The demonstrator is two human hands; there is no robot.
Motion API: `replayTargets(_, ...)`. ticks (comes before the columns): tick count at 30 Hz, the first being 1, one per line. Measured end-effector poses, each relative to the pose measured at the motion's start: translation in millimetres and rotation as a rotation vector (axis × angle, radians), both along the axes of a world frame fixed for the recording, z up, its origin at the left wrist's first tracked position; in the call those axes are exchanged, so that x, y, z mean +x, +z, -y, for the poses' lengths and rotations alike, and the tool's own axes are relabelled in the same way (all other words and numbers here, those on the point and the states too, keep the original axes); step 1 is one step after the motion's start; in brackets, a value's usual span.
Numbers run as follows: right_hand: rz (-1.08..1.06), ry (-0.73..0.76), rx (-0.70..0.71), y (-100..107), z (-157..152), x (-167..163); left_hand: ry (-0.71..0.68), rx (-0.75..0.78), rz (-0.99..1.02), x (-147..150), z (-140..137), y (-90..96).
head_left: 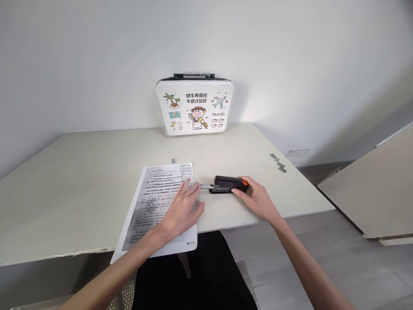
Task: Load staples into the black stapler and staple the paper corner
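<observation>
A black stapler [222, 182] with an orange patch at its rear lies on the table, and a metal staple tray [207, 187] sticks out of its front. My right hand [257, 198] is closed around the stapler's rear end, thumb on the near side. My left hand [183, 209] rests over the printed sheets of paper [146, 206], its fingers stretched out and the thumb apart. Its fingertips reach the end of the staple tray; whether they touch it I cannot tell. The hand and forearm cover part of the print. The paper's lower edge overhangs the table's front edge.
A white case [196, 107] with cartoon prints and a black handle stands against the wall. Several strips of staples [278, 163] lie near the right edge of the white table [80, 185], and one small strip [173, 160] lies behind the paper. A pale panel [371, 189] stands at right.
</observation>
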State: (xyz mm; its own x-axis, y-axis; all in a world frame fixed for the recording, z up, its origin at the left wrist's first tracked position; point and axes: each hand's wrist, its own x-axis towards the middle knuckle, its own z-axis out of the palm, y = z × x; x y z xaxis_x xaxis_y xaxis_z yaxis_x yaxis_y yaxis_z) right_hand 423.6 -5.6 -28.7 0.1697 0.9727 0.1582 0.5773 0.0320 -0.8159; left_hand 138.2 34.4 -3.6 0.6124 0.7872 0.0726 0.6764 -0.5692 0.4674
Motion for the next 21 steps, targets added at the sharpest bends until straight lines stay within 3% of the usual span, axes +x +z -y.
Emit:
replayTargets(8,-0.037,0.029,0.012,1,1,2,-0.050,-0.063,0.066,14,-9,0.0)
replayTargets(14,-0.043,0.050,0.032,0,2,3,-0.114,-0.036,0.102,25,-12,5.3)
replayTargets(21,-0.042,0.062,0.036,1,2,4,-0.138,0.042,0.113,38,-10,-3.3)
